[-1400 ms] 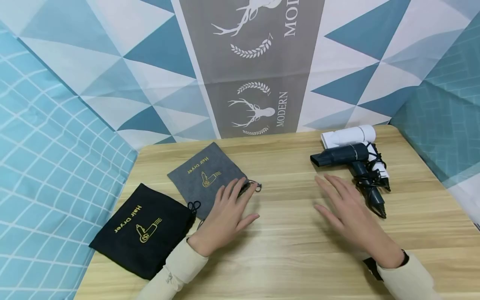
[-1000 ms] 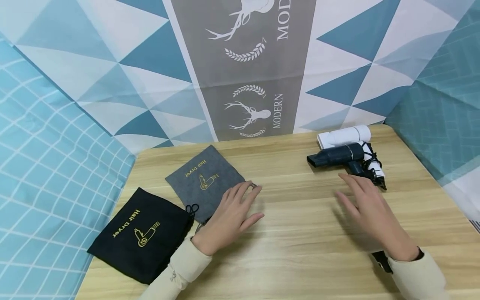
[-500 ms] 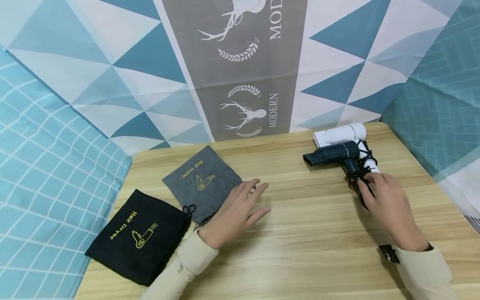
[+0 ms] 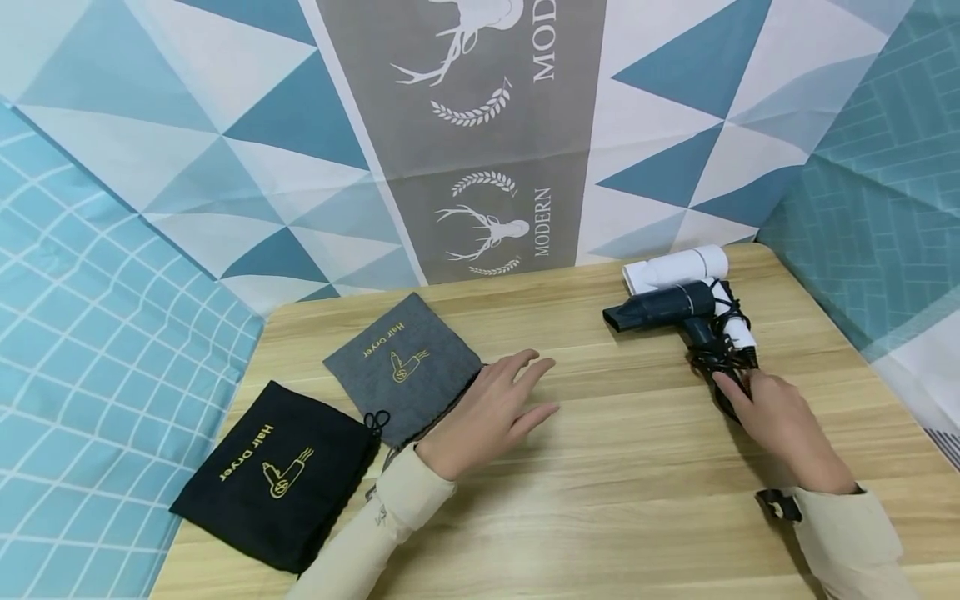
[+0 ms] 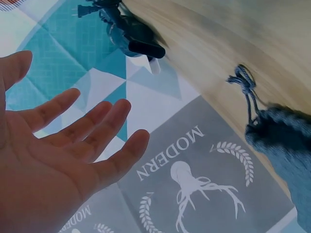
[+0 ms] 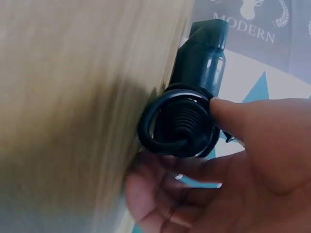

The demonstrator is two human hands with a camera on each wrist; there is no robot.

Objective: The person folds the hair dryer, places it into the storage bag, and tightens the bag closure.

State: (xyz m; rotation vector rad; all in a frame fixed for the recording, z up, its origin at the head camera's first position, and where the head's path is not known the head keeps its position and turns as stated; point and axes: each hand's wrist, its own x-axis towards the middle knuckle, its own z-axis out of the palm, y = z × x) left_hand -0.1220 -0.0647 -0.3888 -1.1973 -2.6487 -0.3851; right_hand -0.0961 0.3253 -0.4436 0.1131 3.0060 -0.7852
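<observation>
A black hair dryer (image 4: 660, 307) with its cord wound round the handle lies at the right of the table, nozzle to the left. My right hand (image 4: 776, 421) grips its handle end; in the right wrist view, the thumb and curled fingers sit on either side of the handle (image 6: 182, 124). Just behind lies a white hair dryer (image 4: 678, 268), partly covered by the black one. My left hand (image 4: 483, 412) hovers with spread fingers near the mouth of a grey drawstring pouch (image 4: 397, 367), palm bare in the left wrist view. A black drawstring pouch (image 4: 277, 475) lies at the left.
Both pouches bear a gold "Hair Dryer" print and lie flat on the wooden table (image 4: 570, 500). Patterned cloth (image 4: 480, 158) hangs behind the table's back edge, with blue cloth (image 4: 97, 350) along the left side.
My right hand has moved right to the black hair dryer's handle and taken hold of it. My left hand has shifted slightly right. The head view has shifted a little to the right.
</observation>
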